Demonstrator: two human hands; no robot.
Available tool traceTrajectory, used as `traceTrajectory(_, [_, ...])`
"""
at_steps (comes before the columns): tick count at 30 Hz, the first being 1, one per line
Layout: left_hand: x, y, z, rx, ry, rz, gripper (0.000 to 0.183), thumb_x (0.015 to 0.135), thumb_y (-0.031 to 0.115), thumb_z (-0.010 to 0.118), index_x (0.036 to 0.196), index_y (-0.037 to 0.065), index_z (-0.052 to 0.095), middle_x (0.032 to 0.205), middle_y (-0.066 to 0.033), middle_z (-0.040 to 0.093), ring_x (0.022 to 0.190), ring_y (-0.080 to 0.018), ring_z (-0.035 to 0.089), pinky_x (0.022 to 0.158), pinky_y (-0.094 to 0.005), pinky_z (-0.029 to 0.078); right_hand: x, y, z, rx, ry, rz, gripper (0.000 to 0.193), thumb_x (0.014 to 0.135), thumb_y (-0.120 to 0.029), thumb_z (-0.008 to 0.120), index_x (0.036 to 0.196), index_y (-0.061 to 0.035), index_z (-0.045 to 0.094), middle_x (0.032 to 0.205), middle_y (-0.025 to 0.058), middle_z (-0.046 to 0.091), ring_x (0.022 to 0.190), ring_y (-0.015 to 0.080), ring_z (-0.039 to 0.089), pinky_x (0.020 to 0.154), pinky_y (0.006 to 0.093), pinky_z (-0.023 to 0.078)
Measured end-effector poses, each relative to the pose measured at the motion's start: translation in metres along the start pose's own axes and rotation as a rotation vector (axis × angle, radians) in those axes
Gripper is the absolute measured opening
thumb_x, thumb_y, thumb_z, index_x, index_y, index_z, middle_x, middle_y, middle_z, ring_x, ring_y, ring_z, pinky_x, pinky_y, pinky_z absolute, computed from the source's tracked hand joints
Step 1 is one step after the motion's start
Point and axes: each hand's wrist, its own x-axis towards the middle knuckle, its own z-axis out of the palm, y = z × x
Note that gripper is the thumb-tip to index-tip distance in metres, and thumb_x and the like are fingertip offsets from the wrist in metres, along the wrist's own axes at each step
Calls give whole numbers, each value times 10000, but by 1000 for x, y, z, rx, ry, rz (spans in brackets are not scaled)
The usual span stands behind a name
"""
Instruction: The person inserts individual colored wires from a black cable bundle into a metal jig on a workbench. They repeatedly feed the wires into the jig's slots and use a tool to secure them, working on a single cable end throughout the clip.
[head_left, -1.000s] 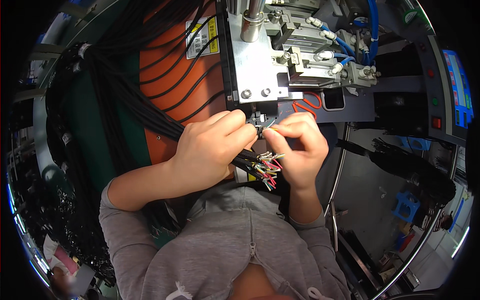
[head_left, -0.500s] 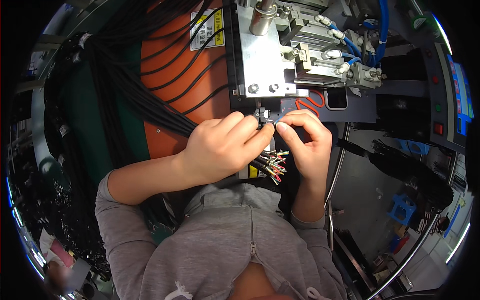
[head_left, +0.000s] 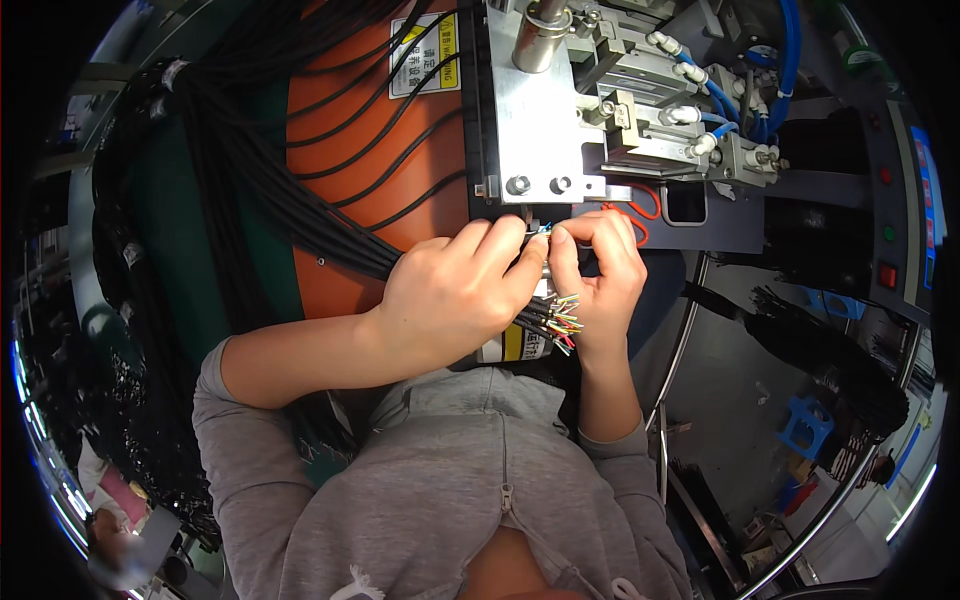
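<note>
Just below the front edge of a metal machine plate (head_left: 535,120), my two hands meet fingertip to fingertip. Several thin coloured wires (head_left: 543,231), blue and white among them, show at the fingertips. My left hand (head_left: 452,285) is closed in a pinch on these wires, back of the hand upward. From the right, my right hand (head_left: 603,270) pinches at the same wires with thumb and forefinger; its other fingers are curled. Beneath the hands, a bundle of black cables ends in stripped, multicoloured wire ends (head_left: 560,322). The exact grip points are partly hidden by the fingers.
Black cables (head_left: 270,185) spread across an orange board (head_left: 390,150) on the left. Pneumatic cylinders (head_left: 655,140) with blue hoses stand behind the plate. Red-handled scissors or pliers (head_left: 645,205) lie right of my hands. A control panel (head_left: 895,210) stands far right, above a blue stool (head_left: 805,425).
My right hand has shifted slightly left and up, closer to my left fingertips. The machine and board sit slightly further right in view. Both hands remain pinched at the wires.
</note>
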Motion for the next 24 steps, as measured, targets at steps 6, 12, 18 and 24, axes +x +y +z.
traceTrajectory(6, [1, -9, 8, -68, 88, 34, 238, 695, 77, 661, 930, 45, 682, 712, -5, 523, 590, -112, 532, 456, -239, 417, -8, 13, 2, 660, -81, 584, 85, 845, -34, 618, 781, 2, 575, 715, -40, 541, 637, 11, 454, 569, 184, 358])
traceTrajectory(12, [3, -11, 5, -82, 93, 34, 221, 691, 90, 661, 907, 45, 677, 744, 0, 563, 590, -121, 558, 474, -238, 433, -2, 4, 1, 277, -80, 333, 53, 813, -30, 658, 832, 16, 641, 757, 58, 628, 705, 102, 571, 644, 244, 443])
traceTrajectory(18, [2, -8, 2, -86, 59, -41, 213, 707, 96, 659, 917, 65, 684, 762, 9, 572, 614, -114, 586, 500, -252, 444, 4, 0, 1, -63, 48, -158, 127, 695, 32, 690, 808, -2, 644, 807, 104, 640, 771, 264, 601, 680, 319, 482])
traceTrajectory(24, [-4, 0, -11, 32, -89, -79, 164, 741, 84, 674, 904, 63, 682, 739, 2, 539, 609, -114, 588, 498, -264, 450, -4, 9, -3, 380, -69, 464, 66, 766, 9, 682, 806, 13, 629, 789, 59, 637, 722, 139, 593, 682, 267, 469])
